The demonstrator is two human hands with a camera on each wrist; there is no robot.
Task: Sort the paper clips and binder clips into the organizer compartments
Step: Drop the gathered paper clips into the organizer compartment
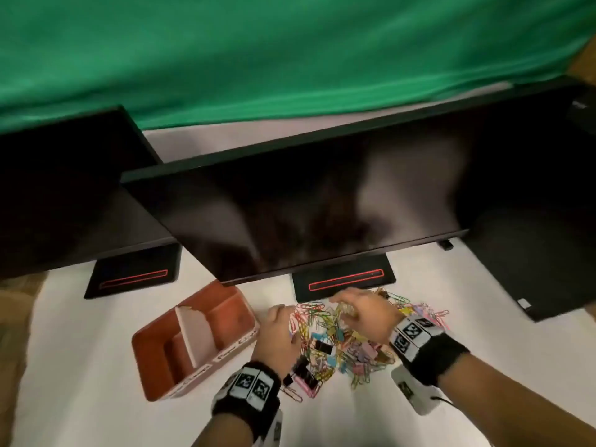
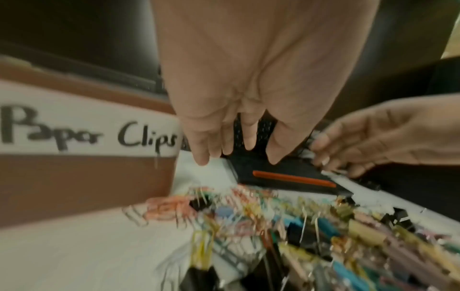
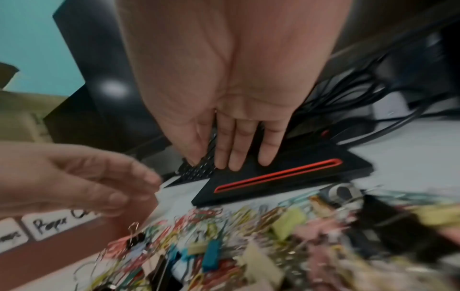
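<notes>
A brown organizer (image 1: 154, 350) with several compartments and a white divider stands left of a mixed pile (image 1: 348, 346) of coloured paper clips and binder clips. One white label on its wall reads "Paper Clips" (image 2: 87, 133). My left hand (image 1: 279, 317) hovers over the pile's left edge, next to the organizer. In the left wrist view its fingers (image 2: 201, 155) are straight and hold nothing. My right hand (image 1: 348, 304) is over the far side of the pile, and its fingers (image 3: 235, 157) are also straight and empty. The pile (image 3: 248, 236) is blurred in both wrist views.
A monitor (image 1: 306, 201) hangs low over the white table; its black base with a red stripe (image 1: 345, 282) stands just behind the pile. A second monitor (image 1: 64, 195) and base are at the left, a black box (image 1: 532, 253) at the right. Cables (image 3: 348, 110) run behind.
</notes>
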